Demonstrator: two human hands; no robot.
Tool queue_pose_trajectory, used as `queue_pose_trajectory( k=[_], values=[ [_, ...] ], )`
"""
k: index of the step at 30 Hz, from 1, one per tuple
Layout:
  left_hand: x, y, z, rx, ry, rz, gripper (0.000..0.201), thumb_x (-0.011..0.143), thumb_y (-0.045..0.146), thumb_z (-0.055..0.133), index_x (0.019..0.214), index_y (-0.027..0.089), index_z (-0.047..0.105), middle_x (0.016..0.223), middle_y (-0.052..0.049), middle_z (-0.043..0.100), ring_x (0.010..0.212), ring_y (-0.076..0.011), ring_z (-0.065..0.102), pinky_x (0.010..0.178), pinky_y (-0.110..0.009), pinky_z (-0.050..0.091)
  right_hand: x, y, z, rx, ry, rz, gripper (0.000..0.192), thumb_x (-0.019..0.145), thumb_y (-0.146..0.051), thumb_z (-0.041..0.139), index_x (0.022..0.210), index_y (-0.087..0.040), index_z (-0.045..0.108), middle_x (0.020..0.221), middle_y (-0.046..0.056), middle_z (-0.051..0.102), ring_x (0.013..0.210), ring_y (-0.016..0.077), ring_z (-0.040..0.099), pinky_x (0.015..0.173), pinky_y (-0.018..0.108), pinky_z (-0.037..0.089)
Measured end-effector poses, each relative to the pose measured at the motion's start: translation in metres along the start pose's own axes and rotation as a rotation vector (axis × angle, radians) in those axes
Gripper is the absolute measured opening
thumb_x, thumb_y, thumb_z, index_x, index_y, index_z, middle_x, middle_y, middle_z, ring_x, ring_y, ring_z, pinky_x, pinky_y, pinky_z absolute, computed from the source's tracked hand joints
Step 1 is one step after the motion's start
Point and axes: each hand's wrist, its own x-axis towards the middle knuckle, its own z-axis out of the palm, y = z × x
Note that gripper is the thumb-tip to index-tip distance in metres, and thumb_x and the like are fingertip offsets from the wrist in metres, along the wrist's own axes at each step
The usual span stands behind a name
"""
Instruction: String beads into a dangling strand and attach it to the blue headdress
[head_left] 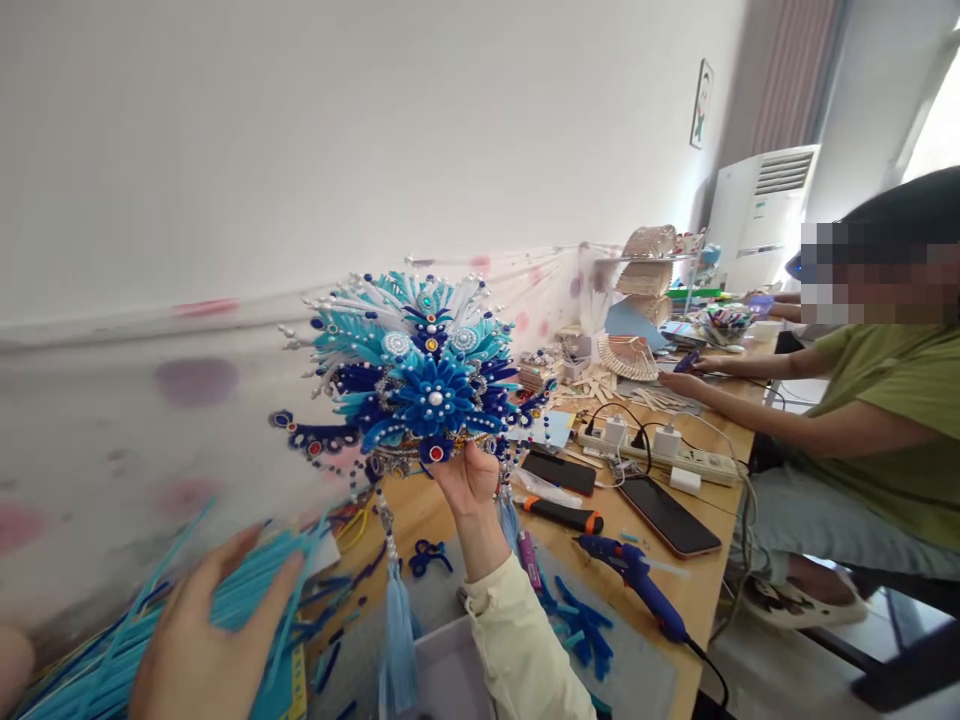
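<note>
The right hand (469, 480) holds up the blue headdress (420, 385) above the bench (705, 580), fingers closed on its base, while the left hand (202, 640) at 7 o'clock lies spread on the light blue pipe cleaners (112, 660); picking one stem seems next.

Near edge: bare counter (697, 590) strip past the glue gun (637, 580), open to me.
Centre: phones (667, 515), power strip (660, 452), cords block.
Left: pipe cleaners (127, 640) heaped.
Right: co-worker's arm (757, 405) crosses.

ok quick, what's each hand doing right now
left hand: open, fingers spread over the bundle of light blue pipe cleaners
right hand: closed, holding up the blue flower headdress from below
</note>
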Motion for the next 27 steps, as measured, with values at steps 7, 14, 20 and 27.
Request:
queue_pose_trajectory(
  k=[7, 14, 20, 27],
  values=[
    [-0.005, 0.025, -0.008, -0.026, -0.072, -0.011, 0.055, 0.063, 0.063, 0.061, 0.102, 0.025, 0.069, 0.115, -0.007, 0.069, 0.116, -0.0372, 0.058, 0.106, -0.051, 0.041, 0.001, -0.002, -0.007, 0.034, 0.018, -0.012, 0.034, 0.084, -0.044, 0.068, 0.106, -0.019, 0.068, 0.116, 0.008, 0.072, 0.105, 0.0244, 0.067, 0.098, 0.050, 0.047],
    [-0.009, 0.034, 0.000, -0.081, -0.153, 0.080, 0.048, 0.067, 0.060, 0.061, 0.096, 0.022, 0.071, 0.112, -0.010, 0.070, 0.115, -0.0346, 0.059, 0.106, -0.048, 0.041, -0.002, -0.005, -0.003, 0.066, 0.038, 0.006, 0.033, 0.092, -0.043, 0.061, 0.110, -0.016, 0.066, 0.116, 0.009, 0.070, 0.101, 0.0221, 0.067, 0.093, 0.046, 0.051],
    [-0.008, 0.028, 0.016, -0.213, -0.227, 0.046, 0.050, 0.074, 0.056, 0.061, 0.108, 0.022, 0.070, 0.122, -0.010, 0.069, 0.121, -0.0333, 0.059, 0.107, -0.049, 0.040, -0.006, -0.005, 0.003, 0.057, 0.030, 0.002, 0.036, 0.094, -0.046, 0.058, 0.115, -0.017, 0.064, 0.118, 0.009, 0.067, 0.103, 0.0230, 0.065, 0.093, 0.047, 0.050],
    [-0.001, 0.030, 0.045, -0.613, -0.139, -0.119, 0.052, 0.069, 0.055, 0.073, 0.105, 0.018, 0.073, 0.116, -0.013, 0.073, 0.114, -0.0339, 0.064, 0.102, -0.045, 0.047, -0.014, -0.008, 0.014, 0.069, -0.010, 0.003, 0.045, 0.066, -0.047, 0.082, 0.104, -0.025, 0.070, 0.113, 0.006, 0.073, 0.105, 0.0266, 0.067, 0.097, 0.050, 0.049]
  ],
)
